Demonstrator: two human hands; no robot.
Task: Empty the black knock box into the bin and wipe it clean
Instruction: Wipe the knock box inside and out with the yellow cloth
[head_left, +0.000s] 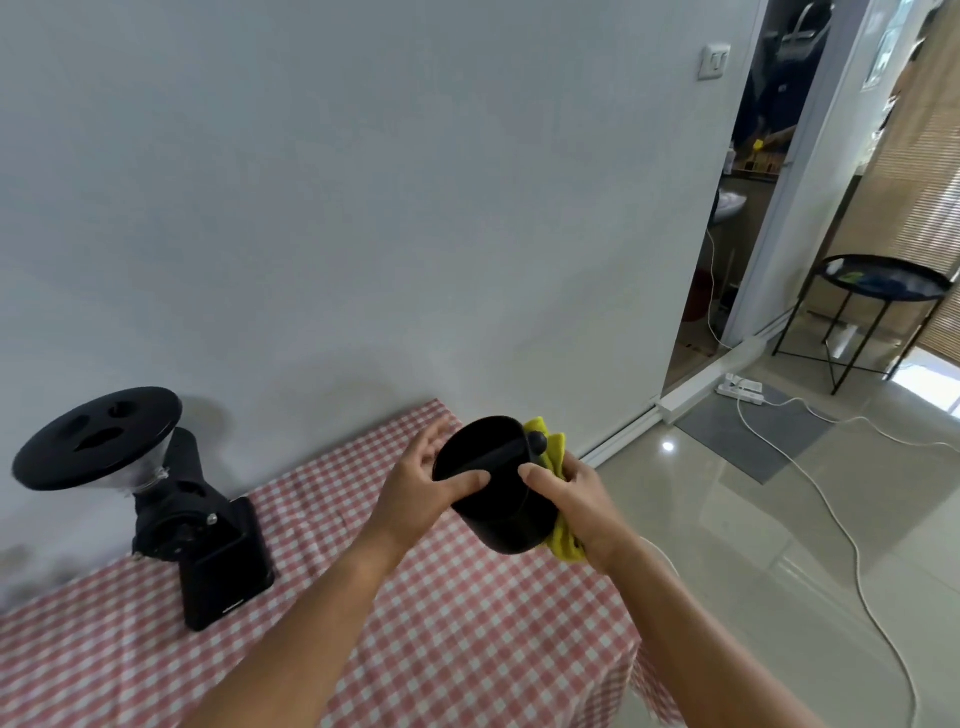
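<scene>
Held tilted above the checked table's (467, 623) right edge: black knock box (498, 506). Pinched at the rim by left hand (426, 483), thumb in front, fingers spread behind. Clasped by right hand (571, 499), yellow cloth (563, 545) pressed against its side.

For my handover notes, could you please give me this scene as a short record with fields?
knock box: black, tilted, held over the table's right end, opening towards the camera; inside too dark to judge
left grip: holds the box's left side, thumb over the rim
right grip: holds a yellow cloth against the box's right side, thumb at the rim
table: covered in red-checked cloth
black grinder: stands on the table, left of the hands
</scene>
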